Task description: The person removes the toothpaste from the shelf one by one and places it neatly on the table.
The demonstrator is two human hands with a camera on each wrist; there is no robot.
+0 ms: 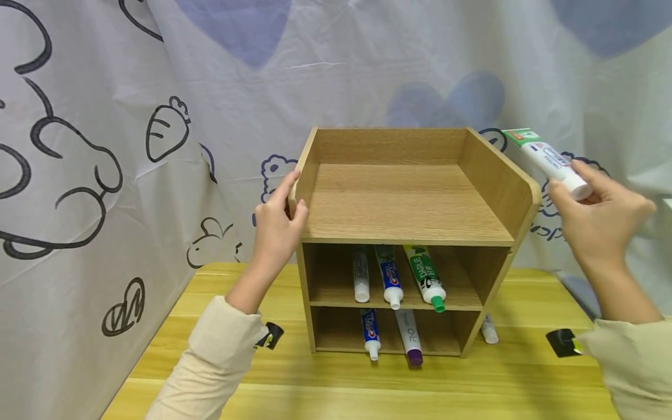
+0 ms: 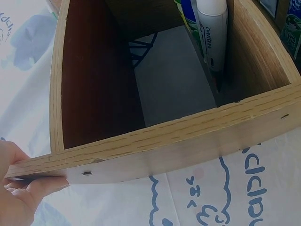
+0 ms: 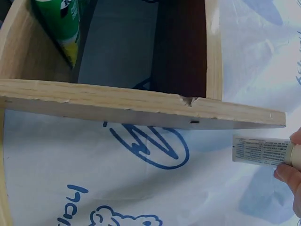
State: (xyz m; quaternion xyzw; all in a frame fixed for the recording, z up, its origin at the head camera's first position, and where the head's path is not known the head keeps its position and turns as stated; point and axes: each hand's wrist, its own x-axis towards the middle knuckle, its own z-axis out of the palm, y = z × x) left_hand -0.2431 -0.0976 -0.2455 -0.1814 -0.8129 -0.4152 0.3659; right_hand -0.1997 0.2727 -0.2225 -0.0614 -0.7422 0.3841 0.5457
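Note:
A wooden two-tier shelf with a raised-edge top stands on the table. My left hand grips the front edge of its left side panel; in the left wrist view the thumb and fingers pinch that panel. To the right of the shelf, my right hand holds a white and green toothpaste tube by its cap end, raised in the air. On the upper tier lie a grey-white tube, a blue Crest tube and a green Darlie tube, caps forward.
The lower tier holds another blue Crest tube and a white tube with a purple cap. A white tube lies on the table by the shelf's right side. Patterned cloth hangs behind and to the left.

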